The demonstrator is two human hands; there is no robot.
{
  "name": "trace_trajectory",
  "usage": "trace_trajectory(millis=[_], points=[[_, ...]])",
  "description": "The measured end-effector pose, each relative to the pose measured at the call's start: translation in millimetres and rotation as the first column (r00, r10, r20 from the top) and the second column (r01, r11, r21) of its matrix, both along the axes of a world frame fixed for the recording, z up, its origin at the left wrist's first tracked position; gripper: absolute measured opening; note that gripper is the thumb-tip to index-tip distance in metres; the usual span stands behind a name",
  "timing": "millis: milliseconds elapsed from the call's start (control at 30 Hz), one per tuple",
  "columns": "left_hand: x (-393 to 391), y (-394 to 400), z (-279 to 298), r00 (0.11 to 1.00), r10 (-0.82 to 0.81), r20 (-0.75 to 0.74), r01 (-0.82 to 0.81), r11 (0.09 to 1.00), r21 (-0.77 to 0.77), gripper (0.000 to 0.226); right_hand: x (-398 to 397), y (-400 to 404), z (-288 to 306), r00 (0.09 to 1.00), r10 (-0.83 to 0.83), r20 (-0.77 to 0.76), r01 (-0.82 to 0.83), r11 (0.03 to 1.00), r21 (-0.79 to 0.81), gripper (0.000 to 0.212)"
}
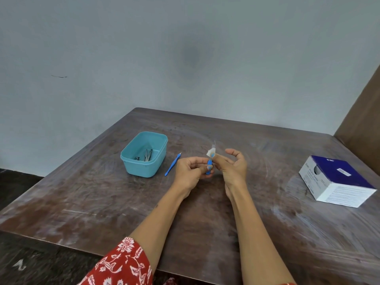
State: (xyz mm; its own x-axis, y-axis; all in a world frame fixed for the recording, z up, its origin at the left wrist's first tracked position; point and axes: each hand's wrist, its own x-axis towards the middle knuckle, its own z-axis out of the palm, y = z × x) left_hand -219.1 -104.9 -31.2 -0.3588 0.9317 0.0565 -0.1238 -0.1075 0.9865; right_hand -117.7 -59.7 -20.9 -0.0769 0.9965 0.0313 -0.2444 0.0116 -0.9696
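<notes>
Left of centre on the table [102, 198], toward its far edge:

1. Teal tub [144, 168], open-topped, upright. Holds a few small metal tools [147, 155]; their kind is too small to tell.
2. Loose scalpel [172, 164], blue handle, lies flat just right of the tub, with its tip toward the far edge. Untouched.
3. Left hand [190, 169], raised over the middle of the table. Its fingers are curled round the lower handle of item 4 and grip it.
4. Wrapped scalpel [209, 166], blue handle, held nearly upright between the two hands, clear of the table.
5. Wrapper [211, 154], pale paper, partly peeled and bunched at the scalpel's upper end. A thin sliver stands out of it; whether that is blade or film cannot be told.
6. Right hand [233, 166], thumb and a fingertip pinching the wrapper. The other fingers are loosely curved and spread apart, holding nothing.
7. Box [337, 179], blue and white card, lies near the table's right edge, well apart from the hands.

Hazards, as judged:
- The right thumb sits close to the sharp end, so a jerky pull on the paper could draw it across the edge.
- A loose left grip could let the scalpel slip and drop onto the table.
- The wrapper may tear short and leave the tip covered.
</notes>
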Motion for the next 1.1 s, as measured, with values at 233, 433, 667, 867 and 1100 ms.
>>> trace_trajectory(millis=[233, 433, 667, 867, 1100], points=[[1.9, -1.4, 1.8, 1.0, -0.023, -0.016, 0.023, 0.999, -0.029, 0.022, -1.3, -1.1, 4.7, 0.991, -0.105, -0.079, 0.11, 0.992, 0.058, 0.04], [0.5, -1.1, 0.7, 1.0, 0.0, -0.026, -0.001, 1.0, -0.028, 0.021, -3.0, -1.7, 4.0, 0.992, -0.093, -0.083, 0.096, 0.995, 0.039, 0.041], [0.6, 1.5, -2.0, 0.999, 0.026, -0.033, -0.027, 0.999, -0.042, 0.019, -4.1, -0.2, -1.6, 0.982, -0.163, -0.094, 0.172, 0.98, 0.099, 0.042], [1.3, 2.1, -1.2, 1.0, 0.006, -0.021, -0.007, 0.998, -0.061, 0.016, -2.2, -3.6, 4.6, 0.925, -0.361, -0.119, 0.38, 0.889, 0.256, 0.041], [1.4, 3.1, -2.3, 1.0, 0.025, -0.012, -0.026, 0.999, -0.039, 0.02, -5.2, -7.6, -4.0, 0.898, -0.352, 0.263, 0.171, 0.831, 0.529, 0.033]])
